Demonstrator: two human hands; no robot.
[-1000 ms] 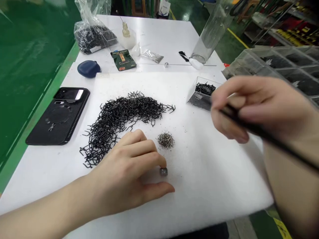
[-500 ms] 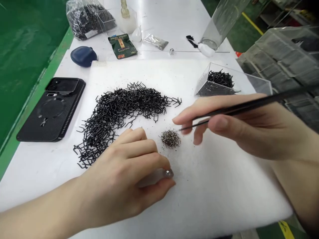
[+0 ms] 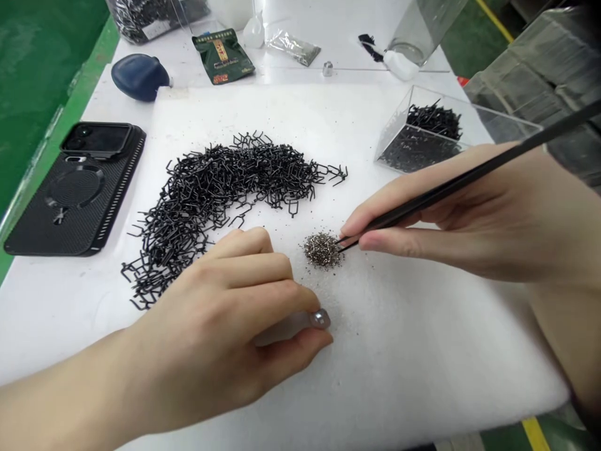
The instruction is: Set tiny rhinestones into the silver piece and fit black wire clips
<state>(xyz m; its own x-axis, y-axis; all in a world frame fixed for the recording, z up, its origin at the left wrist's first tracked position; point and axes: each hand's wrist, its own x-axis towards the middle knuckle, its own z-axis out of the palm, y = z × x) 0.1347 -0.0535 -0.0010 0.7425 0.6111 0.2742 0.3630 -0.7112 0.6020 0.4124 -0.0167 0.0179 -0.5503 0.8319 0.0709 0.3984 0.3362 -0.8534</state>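
Between thumb and forefinger, my left hand (image 3: 225, 319) grips a small shiny metal piece with a clear rounded end (image 3: 320, 319); the rest of it is hidden by the fingers. My right hand (image 3: 451, 219) is closed around black tweezers (image 3: 436, 191). Their two tips are slightly apart and touch the right side of a small heap of tiny glittering metal bits (image 3: 322, 250). Whether a bit sits between the tips is too small to tell. Behind my left hand, a curved pile of bent black wire pieces (image 3: 220, 181) lies on the white mat (image 3: 422, 351).
A black phone (image 3: 77, 188) and a blue rubber blower (image 3: 139, 76) lie at the left. Behind are a green pouch (image 3: 223, 56), a clear bag (image 3: 293, 47) and a glass cylinder (image 3: 422, 31). A clear box (image 3: 399, 147) with black pieces stands behind my right hand.
The tweezers' tips have come down to the heap, and their arms now show more clearly. My left hand keeps its grip. The whole view has shifted a little.
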